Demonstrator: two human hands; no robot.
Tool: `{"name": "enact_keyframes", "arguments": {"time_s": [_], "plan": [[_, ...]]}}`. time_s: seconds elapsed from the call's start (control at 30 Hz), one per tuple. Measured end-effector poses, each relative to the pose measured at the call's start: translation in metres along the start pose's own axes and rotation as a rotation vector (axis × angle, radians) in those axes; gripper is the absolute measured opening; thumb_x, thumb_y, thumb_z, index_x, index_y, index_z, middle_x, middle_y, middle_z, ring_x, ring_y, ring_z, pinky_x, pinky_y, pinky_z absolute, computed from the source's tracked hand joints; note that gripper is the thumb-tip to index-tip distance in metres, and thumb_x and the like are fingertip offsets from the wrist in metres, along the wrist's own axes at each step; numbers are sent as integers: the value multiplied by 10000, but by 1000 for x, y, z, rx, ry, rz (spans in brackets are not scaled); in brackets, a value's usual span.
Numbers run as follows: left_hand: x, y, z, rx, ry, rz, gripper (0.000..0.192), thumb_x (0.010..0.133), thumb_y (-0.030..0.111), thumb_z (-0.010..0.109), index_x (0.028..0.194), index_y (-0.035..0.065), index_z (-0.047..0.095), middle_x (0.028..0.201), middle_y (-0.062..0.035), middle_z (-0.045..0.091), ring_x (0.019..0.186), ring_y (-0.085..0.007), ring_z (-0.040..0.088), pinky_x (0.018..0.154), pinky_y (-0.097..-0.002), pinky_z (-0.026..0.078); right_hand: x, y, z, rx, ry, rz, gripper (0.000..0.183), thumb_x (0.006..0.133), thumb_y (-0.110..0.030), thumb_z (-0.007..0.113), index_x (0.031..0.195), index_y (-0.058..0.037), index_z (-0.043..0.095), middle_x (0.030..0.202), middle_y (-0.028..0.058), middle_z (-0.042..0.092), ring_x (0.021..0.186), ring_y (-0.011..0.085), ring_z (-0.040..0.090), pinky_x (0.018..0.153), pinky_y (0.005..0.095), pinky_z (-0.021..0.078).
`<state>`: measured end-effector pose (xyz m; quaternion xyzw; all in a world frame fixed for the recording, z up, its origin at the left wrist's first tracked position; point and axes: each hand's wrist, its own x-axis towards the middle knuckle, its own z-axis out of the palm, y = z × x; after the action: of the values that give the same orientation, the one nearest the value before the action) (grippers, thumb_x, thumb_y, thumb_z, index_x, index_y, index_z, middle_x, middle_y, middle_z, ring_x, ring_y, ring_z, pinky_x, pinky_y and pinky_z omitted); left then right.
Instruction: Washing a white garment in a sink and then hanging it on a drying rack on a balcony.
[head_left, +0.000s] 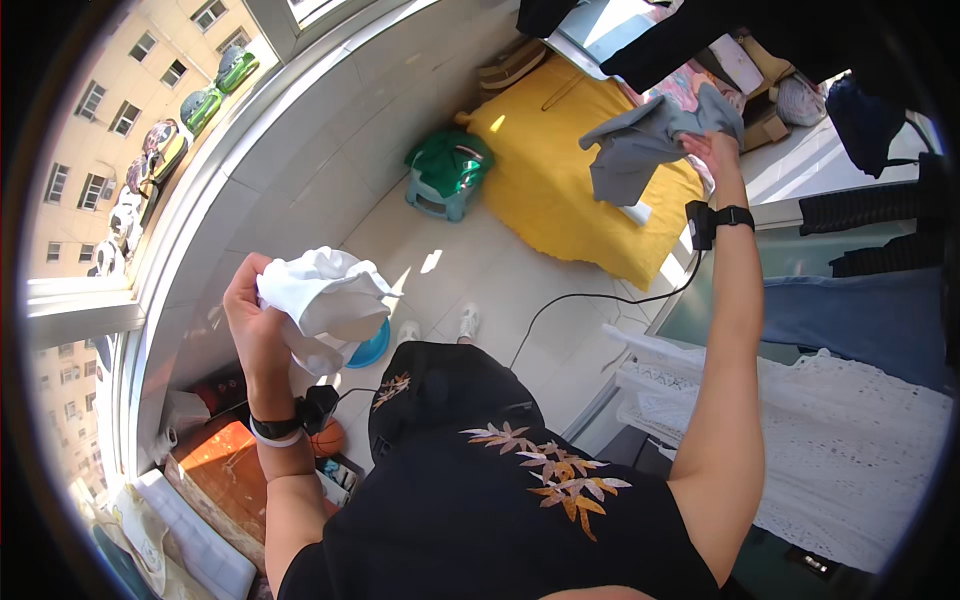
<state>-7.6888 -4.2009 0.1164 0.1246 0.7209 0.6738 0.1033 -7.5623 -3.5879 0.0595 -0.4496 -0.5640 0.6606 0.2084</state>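
Observation:
Bunched in my left hand is a white cloth, held up over the tiled floor near the window wall. A blue basin shows partly behind that cloth. My right arm reaches far forward, and my right hand is at a grey cloth; its fingers look partly spread against the fabric, and whether they grip it is unclear. The grey cloth is raised above a yellow cloth cover draped over something low. Another person's fingers or part of my own hand may show at the grey cloth's top; I cannot tell.
A teal stool with a green cloth stands by the wall. White lace fabric and blue fabric hang at the right. Dark clothes hang overhead. A basketball and an orange box are lower left. A black cable crosses the view.

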Motion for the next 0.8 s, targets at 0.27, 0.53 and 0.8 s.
{"name": "enact_keyframes", "arguments": {"time_s": [0.27, 0.53, 0.8], "plan": [[41, 3, 26, -128, -238, -29, 73, 630, 7, 517, 694, 35, 494, 648, 19, 500, 608, -44, 451, 564, -157, 333, -171, 24, 76, -827, -612, -51, 278, 824, -168, 452, 1021, 20, 510, 820, 97, 588, 675, 152, 594, 567, 244, 479], [62, 31, 19, -233, -561, 23, 128, 574, -41, 508, 683, 26, 507, 638, 11, 502, 599, -49, 461, 543, -162, 338, -455, -163, 94, -663, -97, -1172, 234, 858, -109, 408, 1016, 9, 533, 772, 91, 619, 642, 129, 600, 557, 195, 447], [76, 38, 38, -383, -853, 26, 191, 516, -67, 508, 694, 1, 525, 642, -22, 517, 596, -97, 483, 561, -207, 370, -538, -269, 125, -477, 551, -1576, 238, 860, -127, 435, 1052, -4, 501, 978, 111, 578, 899, 166, 560, 703, 234, 437]]}}
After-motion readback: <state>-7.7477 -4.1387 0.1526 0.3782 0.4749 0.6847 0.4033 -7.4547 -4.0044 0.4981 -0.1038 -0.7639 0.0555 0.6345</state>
